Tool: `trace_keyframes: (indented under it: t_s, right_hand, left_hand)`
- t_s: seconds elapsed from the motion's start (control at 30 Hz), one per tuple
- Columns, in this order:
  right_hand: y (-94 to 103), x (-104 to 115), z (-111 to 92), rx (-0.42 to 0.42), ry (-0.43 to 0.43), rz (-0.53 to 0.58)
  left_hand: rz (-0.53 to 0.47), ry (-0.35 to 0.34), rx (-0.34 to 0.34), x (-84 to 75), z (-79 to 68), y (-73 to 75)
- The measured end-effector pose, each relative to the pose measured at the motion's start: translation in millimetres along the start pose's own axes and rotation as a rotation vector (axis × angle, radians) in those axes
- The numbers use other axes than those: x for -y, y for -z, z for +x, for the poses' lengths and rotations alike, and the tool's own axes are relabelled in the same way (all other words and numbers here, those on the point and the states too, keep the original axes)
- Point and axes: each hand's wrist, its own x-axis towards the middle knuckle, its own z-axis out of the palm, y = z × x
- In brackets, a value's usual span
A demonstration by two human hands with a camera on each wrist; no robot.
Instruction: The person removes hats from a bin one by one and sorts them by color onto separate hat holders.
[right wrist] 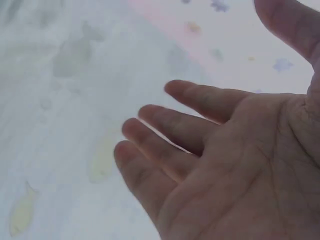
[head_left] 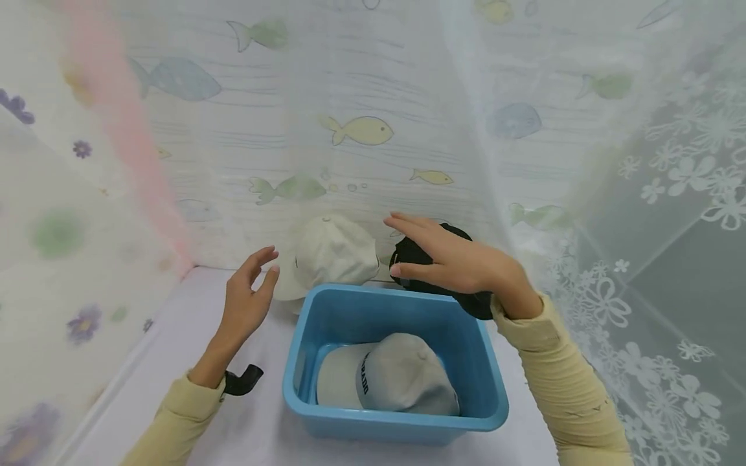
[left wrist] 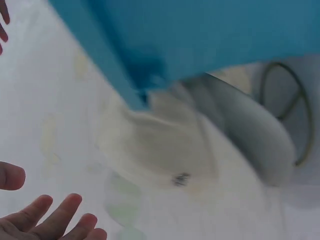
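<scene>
Inside the blue plastic tub [head_left: 396, 422] lies a light grey baseball cap [head_left: 408, 375], its brim to the left and dark lettering on its front. Behind the tub's back left corner sits a cream baseball cap [head_left: 335, 249], seen blurred in the left wrist view with a small dark mark [left wrist: 181, 179]. A black cap [head_left: 457, 236] rests behind the back right corner, partly covered by my right hand [head_left: 454, 259]. That hand hovers with fingers extended, palm bare in the right wrist view. Left of the tub, my left hand [head_left: 247, 301] is raised with relaxed fingers, holding nothing.
The tub stands on a white surface [head_left: 245, 427]. A sheer curtain with printed fish [head_left: 367, 131] hangs close behind the caps. White flower-patterned netting [head_left: 693, 175] hangs on the right. A black strap [head_left: 243, 380] is on my left wrist.
</scene>
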Motion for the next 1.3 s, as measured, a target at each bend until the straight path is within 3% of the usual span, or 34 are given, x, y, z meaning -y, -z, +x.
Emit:
trace_keyframes:
  t_s: [0.17, 0.3, 0.57, 0.77, 0.97, 1.13, 1.3]
  right_hand:
    - [-12.3, 7, -45, -0.065, 0.040, 0.027]
    - [-39.9, -8, -67, -0.084, 0.048, 0.039]
    - [-93.9, -47, -103, -0.118, -0.028, 0.075]
    - [-126.9, -74, -122, -0.174, -0.029, -0.008]
    - [-157.6, -98, -132, -0.212, 0.058, -0.060]
    - [-173.4, -108, -140, -0.258, 0.145, -0.015]
    - [-178.6, -111, -146, -0.298, 0.181, -0.007]
  left_hand:
    - [-0.100, -0.083, 0.103, -41.9, -0.6, -0.6]
    - [-0.176, -0.108, 0.243, -74.5, -5.9, -6.9]
    - [-0.140, -0.181, 0.541, -118.5, -8.7, -41.1]
    - [-0.043, -0.205, 0.747, -122.1, -5.4, -85.1]
    - [0.026, -0.228, 0.909, -112.1, -4.5, -130.7]
    - [0.116, -0.264, 1.002, -103.6, -1.7, -155.7]
    - [0.252, -0.206, 1.091, -94.5, -1.0, -171.0]
